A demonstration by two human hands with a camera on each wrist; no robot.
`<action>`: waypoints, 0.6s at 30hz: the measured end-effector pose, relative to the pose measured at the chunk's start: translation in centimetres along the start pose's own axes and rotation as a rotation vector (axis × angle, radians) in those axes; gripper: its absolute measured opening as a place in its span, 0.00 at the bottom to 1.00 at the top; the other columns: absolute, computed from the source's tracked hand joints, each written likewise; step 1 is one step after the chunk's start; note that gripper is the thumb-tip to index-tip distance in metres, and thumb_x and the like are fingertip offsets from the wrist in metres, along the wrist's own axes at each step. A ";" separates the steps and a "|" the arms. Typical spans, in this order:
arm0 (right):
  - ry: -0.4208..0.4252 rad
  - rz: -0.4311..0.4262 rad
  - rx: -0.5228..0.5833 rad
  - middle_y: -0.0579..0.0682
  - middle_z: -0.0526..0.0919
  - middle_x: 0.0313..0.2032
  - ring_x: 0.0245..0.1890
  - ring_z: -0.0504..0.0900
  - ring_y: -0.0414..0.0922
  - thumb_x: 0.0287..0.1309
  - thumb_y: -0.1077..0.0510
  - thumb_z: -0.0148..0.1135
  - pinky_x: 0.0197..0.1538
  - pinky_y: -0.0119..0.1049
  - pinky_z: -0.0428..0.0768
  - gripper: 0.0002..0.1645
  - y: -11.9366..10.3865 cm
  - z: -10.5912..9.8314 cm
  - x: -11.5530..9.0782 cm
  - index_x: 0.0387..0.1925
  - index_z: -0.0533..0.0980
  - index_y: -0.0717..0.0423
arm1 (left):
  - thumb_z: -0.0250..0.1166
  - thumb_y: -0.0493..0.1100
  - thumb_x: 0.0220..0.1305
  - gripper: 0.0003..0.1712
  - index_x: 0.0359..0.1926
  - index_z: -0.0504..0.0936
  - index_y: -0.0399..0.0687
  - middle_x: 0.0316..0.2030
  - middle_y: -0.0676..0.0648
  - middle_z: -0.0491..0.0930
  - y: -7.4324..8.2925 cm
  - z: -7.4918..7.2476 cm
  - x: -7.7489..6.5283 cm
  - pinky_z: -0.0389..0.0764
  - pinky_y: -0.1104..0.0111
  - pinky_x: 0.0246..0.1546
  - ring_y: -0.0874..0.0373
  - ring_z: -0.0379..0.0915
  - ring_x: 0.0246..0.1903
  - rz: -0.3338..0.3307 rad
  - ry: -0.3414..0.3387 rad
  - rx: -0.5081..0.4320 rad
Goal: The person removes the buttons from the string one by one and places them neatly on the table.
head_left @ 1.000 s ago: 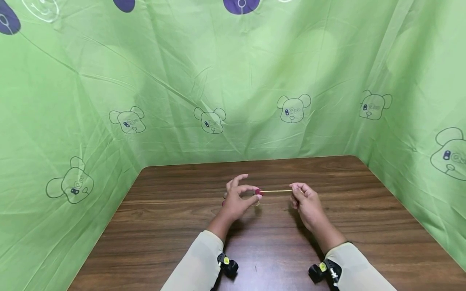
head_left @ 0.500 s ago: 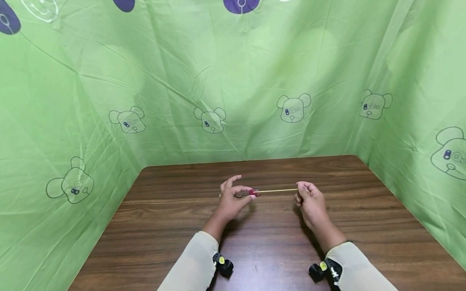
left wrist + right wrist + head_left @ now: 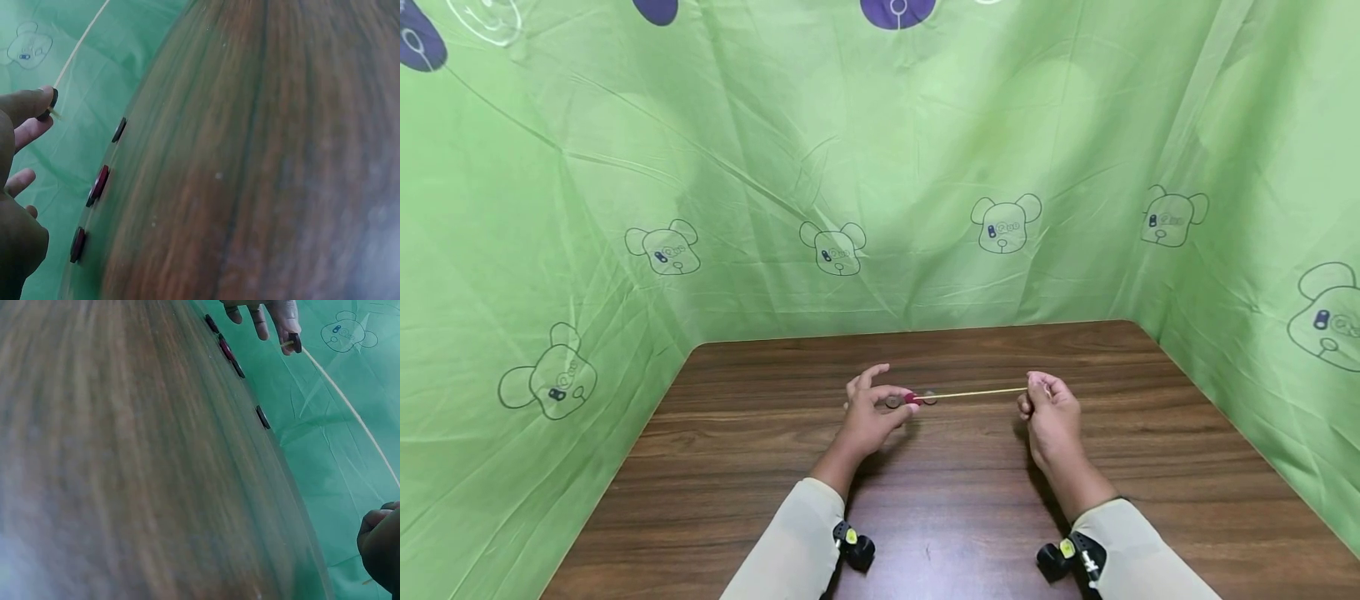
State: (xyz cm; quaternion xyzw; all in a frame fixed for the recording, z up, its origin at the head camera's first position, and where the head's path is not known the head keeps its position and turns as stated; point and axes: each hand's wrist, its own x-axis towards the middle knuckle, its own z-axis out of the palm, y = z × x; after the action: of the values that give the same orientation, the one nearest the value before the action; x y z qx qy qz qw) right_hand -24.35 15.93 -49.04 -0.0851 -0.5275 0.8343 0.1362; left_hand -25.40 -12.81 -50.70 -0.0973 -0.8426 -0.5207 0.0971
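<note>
My left hand (image 3: 867,423) pinches a small red button-like disc (image 3: 912,398) between thumb and index finger, its other fingers spread. A thin yellow string (image 3: 970,393) passes through the disc, and a short tail pokes out on the near side in the left wrist view. From there the string runs taut to my right hand (image 3: 1054,421), where thumb and curled fingers grip it. In the right wrist view, part of my right hand (image 3: 382,544) shows at the edge, with the string (image 3: 356,419) stretching up to the disc (image 3: 295,342).
Several similar discs lie on the wooden table (image 3: 970,517) beyond the held one, among them a dark disc (image 3: 119,129), a red one (image 3: 97,186) and another (image 3: 77,244). A green printed cloth (image 3: 910,150) hangs around the table's back and sides.
The hands have drawn apart, my right hand moving right and my left hand slightly left. A longer stretch of string shows between them, and discs behind the left fingers have come into sight.
</note>
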 end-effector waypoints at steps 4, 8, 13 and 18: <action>0.027 -0.003 0.019 0.39 0.77 0.30 0.23 0.71 0.36 0.83 0.65 0.53 0.28 0.26 0.70 0.12 -0.2 -0.1 0.0 0.39 0.77 0.50 | 0.83 0.46 0.60 0.10 0.43 0.96 0.55 0.78 0.48 0.69 -0.1 -0.1 0.0 0.52 0.25 0.75 0.38 0.46 0.81 -0.004 0.004 0.001; 0.028 0.000 0.016 0.39 0.75 0.28 0.23 0.71 0.36 0.83 0.64 0.54 0.29 0.26 0.71 0.10 -0.2 -0.2 0.1 0.40 0.76 0.52 | 0.83 0.47 0.60 0.09 0.43 0.96 0.58 0.78 0.51 0.69 -0.1 -0.1 0.1 0.51 0.27 0.76 0.41 0.46 0.82 -0.024 -0.001 0.010; 0.017 -0.018 0.008 0.38 0.74 0.26 0.23 0.73 0.36 0.83 0.63 0.55 0.28 0.26 0.71 0.06 0.0 -0.3 0.2 0.42 0.74 0.53 | 0.83 0.47 0.61 0.09 0.43 0.96 0.60 0.78 0.53 0.69 -0.3 -0.1 0.2 0.47 0.27 0.76 0.42 0.45 0.82 -0.034 0.000 0.012; 0.024 -0.038 0.013 0.38 0.73 0.26 0.23 0.73 0.35 0.83 0.63 0.54 0.28 0.25 0.71 0.04 0.0 -0.3 0.2 0.44 0.71 0.54 | 0.83 0.47 0.59 0.11 0.43 0.96 0.56 0.78 0.50 0.70 -0.5 -0.4 0.3 0.44 0.25 0.75 0.40 0.46 0.82 -0.033 0.016 0.007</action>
State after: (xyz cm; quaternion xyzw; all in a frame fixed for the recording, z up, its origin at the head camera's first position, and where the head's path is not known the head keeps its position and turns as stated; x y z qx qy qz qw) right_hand -24.42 16.20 -49.15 -0.0844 -0.5220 0.8337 0.1590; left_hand -25.82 -13.36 -50.91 -0.0789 -0.8451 -0.5201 0.0953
